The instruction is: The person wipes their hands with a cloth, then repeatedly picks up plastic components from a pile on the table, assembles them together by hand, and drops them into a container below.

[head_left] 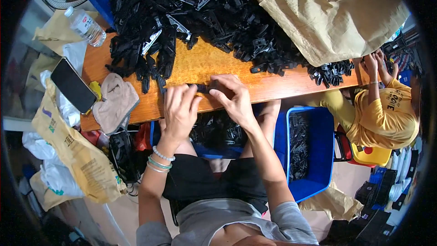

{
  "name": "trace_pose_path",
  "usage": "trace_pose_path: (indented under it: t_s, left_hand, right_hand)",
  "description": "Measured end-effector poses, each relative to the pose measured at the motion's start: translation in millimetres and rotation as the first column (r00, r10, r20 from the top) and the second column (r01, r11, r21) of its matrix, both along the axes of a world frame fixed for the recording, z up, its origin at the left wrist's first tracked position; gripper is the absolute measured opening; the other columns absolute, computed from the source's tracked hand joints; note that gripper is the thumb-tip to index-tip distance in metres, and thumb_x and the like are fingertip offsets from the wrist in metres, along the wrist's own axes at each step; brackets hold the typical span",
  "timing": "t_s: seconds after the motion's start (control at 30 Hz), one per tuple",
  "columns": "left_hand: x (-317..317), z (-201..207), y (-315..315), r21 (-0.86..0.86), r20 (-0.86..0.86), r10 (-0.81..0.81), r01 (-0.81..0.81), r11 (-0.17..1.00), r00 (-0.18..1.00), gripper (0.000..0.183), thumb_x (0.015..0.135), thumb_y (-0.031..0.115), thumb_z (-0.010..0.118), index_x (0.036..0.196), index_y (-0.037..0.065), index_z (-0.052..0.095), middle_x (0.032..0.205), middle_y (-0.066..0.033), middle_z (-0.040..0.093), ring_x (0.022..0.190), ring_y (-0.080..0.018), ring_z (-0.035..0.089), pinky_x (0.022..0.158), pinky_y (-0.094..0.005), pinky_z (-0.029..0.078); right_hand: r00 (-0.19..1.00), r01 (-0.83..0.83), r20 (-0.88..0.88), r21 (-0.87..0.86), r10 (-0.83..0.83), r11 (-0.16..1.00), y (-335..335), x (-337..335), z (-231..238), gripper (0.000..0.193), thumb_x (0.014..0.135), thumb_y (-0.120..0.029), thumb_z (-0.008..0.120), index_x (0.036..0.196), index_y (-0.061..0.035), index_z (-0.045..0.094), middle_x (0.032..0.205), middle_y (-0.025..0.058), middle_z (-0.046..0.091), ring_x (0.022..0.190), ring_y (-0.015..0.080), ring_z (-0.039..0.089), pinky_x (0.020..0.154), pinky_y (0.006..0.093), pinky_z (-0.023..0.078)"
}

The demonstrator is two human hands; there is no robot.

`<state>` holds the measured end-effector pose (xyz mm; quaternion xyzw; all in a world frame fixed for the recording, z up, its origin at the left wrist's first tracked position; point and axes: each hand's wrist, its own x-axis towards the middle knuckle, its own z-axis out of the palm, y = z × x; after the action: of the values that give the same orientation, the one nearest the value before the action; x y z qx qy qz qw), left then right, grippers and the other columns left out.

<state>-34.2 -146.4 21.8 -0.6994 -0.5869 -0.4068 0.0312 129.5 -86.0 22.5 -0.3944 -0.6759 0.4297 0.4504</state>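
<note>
Handling, it seems: the right hand [234, 98] pinches a small black plastic part [198, 88]; left hand's [179, 105] grip, I can't tell; next wants steadiness.

On my feed a wooden table [205, 64] carries a heap of black plastic parts [218, 18] across its far side, a smaller pile [331, 72] toward its right, and a beige cloth [114, 98] at its near left corner.

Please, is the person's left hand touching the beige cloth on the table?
Apart. In the head view, a strip of wooden table shows between the left hand and the beige cloth.
</note>
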Motion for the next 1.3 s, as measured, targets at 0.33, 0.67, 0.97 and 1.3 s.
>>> trace_pose_path:
  t_s: [0.33,0.67,0.97,1.3]
  left_hand:
    - [-26,-4,12,-0.034,0.182,-0.185,0.195,0.98,0.966,0.018,0.075,-0.007,0.066,0.094,-0.008,0.066,0.09,-0.0161,0.06,0.085,-0.0312,0.058,0.076,-0.0377,0.05]
    - [-41,6,30,-0.114,0.231,-0.25,0.281,0.953,0.94,0.014,0.079,-0.002,0.065,0.093,-0.005,0.069,0.091,-0.0161,0.063,0.089,-0.0306,0.061,0.081,-0.0366,0.05]
    - [-83,26,103,0.031,-0.378,0.011,0.001,1.0,0.926,0.028,0.076,-0.006,0.057,0.101,0.0,0.069,0.108,-0.0186,0.058,0.098,-0.0342,0.058,0.087,-0.0402,0.05]
    - [-4,13,24,-0.216,-0.237,-0.465,0.42,0.881,0.853,0.023,0.082,0.001,0.057,0.105,0.0,0.058,0.095,-0.0143,0.054,0.093,-0.0304,0.056,0.081,-0.0404,0.049]
  right_hand:
    - [0.932,-0.114,0.353,0.081,0.079,0.99,11,17,4,0.025,0.072,-0.004,0.076,0.096,0.0025,0.072,0.084,0.011,0.062,0.083,0.0249,0.056,0.078,0.0332,0.044]
    - [0.893,-0.216,0.414,0.054,0.175,0.975,2,28,12,0.029,0.072,-0.012,0.078,0.099,-0.0024,0.073,0.092,0.011,0.061,0.092,0.029,0.057,0.083,0.0379,0.043]
    - [0.825,0.174,0.477,0.297,-0.303,0.939,-8,92,15,0.017,0.079,0.004,0.061,0.093,-0.0027,0.068,0.1,0.015,0.062,0.092,0.034,0.061,0.081,0.0402,0.048]
    - [0.669,0.317,0.439,0.561,-0.6,0.765,51,102,-11,0.025,0.081,0.002,0.064,0.105,-0.0042,0.069,0.098,0.0155,0.057,0.088,0.0317,0.059,0.076,0.0384,0.048]
